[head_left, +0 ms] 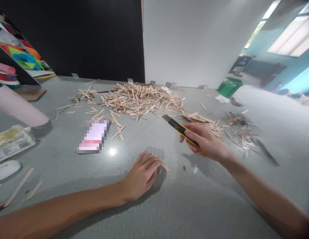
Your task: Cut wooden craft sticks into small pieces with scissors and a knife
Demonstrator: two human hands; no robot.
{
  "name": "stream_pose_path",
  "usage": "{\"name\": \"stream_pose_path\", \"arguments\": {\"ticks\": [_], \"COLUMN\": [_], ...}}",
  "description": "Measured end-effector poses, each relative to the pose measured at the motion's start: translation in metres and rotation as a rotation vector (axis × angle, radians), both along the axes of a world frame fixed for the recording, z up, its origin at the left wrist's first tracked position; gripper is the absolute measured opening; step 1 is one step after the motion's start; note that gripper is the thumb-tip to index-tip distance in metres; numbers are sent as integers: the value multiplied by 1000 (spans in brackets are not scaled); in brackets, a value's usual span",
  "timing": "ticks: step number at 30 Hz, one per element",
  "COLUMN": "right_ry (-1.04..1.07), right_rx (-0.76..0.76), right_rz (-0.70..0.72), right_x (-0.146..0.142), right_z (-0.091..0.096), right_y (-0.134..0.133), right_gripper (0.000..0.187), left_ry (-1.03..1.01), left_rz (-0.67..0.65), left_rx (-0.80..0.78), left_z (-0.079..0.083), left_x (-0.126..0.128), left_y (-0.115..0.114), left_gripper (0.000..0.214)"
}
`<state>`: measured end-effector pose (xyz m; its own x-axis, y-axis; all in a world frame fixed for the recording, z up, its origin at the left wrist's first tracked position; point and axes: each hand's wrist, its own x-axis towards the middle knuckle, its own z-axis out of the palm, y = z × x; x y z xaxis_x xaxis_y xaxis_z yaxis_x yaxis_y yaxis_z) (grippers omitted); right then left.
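My right hand (204, 141) is wrapped round a yellow and black utility knife (180, 127), held above the table with its blade out and pointing up to the left. On the grey tabletop, my left hand (146, 169) is curled with its fingers over a small wooden stick (165, 167). Only one rounded end of that stick shows beyond the fingertips; the rest is hidden under the hand. Past both hands spreads a large heap of short wooden sticks (142, 99). A second pile of sticks (203, 120) lies just behind the knife hand.
A phone (94, 136) lies left of centre. At the left are a pink cylinder (20, 106), a plastic packet (13, 142) and a white mouse (7, 170). Black and white panels stand along the back. Stick scraps and a dark blade-like strip (266, 152) lie at right.
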<state>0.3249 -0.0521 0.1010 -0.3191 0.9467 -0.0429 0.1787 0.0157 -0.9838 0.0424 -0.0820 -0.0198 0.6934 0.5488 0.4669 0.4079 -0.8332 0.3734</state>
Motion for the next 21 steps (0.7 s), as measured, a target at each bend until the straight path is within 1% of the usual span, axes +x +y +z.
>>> {"name": "stream_pose_path", "arguments": {"ticks": [3, 6, 10, 14, 18, 21], "right_ry": [-39, -102, -142, -153, -111, -86], "right_rx": [76, 111, 101, 101, 74, 1], "right_rz": [1, 26, 51, 103, 183, 289], "right_x": [-5, -9, -10, -12, -12, -13], "right_z": [-2, -3, -4, -4, -2, 2], "right_y": [-6, -10, -11, -9, -10, -13], "right_gripper": [37, 35, 34, 28, 29, 35], "left_ry": [3, 20, 27, 18, 23, 26], "left_rz": [2, 5, 8, 4, 8, 4], "left_rx": [2, -14, -23, -12, -11, -17], "left_z": [2, 3, 2, 1, 1, 1], "left_x": [-1, -1, -1, 0, 0, 0], "left_y": [-1, -1, -1, 0, 0, 0], "left_gripper": [36, 35, 36, 36, 34, 35]}}
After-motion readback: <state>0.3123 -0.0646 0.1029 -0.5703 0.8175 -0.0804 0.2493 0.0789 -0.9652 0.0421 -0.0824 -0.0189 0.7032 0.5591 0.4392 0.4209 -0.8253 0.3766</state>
